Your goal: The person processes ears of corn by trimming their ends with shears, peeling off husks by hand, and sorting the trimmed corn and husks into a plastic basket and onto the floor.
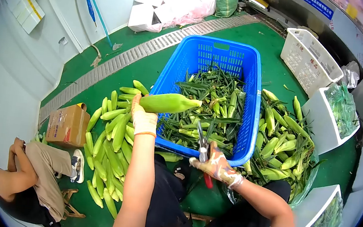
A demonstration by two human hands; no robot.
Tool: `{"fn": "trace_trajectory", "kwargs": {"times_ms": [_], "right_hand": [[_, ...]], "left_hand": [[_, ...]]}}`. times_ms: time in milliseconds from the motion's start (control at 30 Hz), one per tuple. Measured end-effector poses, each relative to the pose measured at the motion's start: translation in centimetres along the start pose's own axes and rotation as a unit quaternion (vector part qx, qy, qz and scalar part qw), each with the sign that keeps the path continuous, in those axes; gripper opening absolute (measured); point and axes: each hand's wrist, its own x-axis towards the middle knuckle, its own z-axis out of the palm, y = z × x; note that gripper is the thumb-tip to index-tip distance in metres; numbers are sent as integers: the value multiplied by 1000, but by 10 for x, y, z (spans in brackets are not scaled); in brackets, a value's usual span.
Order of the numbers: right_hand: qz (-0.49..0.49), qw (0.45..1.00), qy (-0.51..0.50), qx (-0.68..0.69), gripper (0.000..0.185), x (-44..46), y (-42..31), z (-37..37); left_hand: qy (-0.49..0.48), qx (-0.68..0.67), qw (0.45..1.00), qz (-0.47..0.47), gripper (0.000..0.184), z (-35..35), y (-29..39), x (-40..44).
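My left hand point(144, 120), in a pale glove with an orange cuff, is closed around a green ear of corn point(169, 104) in its husk. The ear lies nearly level over the left part of a blue plastic basket point(176, 67), its narrow tip to the right. My right hand point(220, 167), in a patterned glove, grips pruning shears point(203, 149) with a red handle, blades upward, near the basket's front rim. Inside the basket lie cut leaves and husk pieces point(207, 89). A heap of trimmed corn ears point(109, 163) is left of my left arm.
Right of the basket is a pile of leafy corn point(286, 144). Farther right stand a white crate point(308, 61) and white foam boxes point(323, 117) with green bags. A cardboard box point(67, 125) and a seated person point(25, 171) are at left. A drain grate point(139, 54) crosses the green floor.
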Motion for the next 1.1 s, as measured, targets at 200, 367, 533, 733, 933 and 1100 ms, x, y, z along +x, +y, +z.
{"fn": "trace_trajectory", "kwargs": {"times_ms": [200, 367, 533, 733, 933, 1100], "right_hand": [[-135, 973, 186, -11, 69, 29, -13, -5], [-268, 898, 279, -210, 82, 40, -9, -29], [-179, 955, 205, -120, 58, 38, -12, -21], [-42, 975, 79, 203, 31, 19, -13, 0], [36, 803, -46, 593, 24, -11, 40, -38], [4, 900, 132, 416, 26, -79, 55, -126]], "left_hand": [[44, 124, 985, -116, 22, -8, -41, -8], [80, 164, 976, -119, 18, -4, -52, -11], [-10, 132, 984, -121, 15, -7, -53, -8], [17, 114, 993, -25, 31, -18, -13, 0], [-59, 244, 963, 96, 39, -103, 137, 43], [-34, 428, 896, 109, 42, -146, 237, 153]]}}
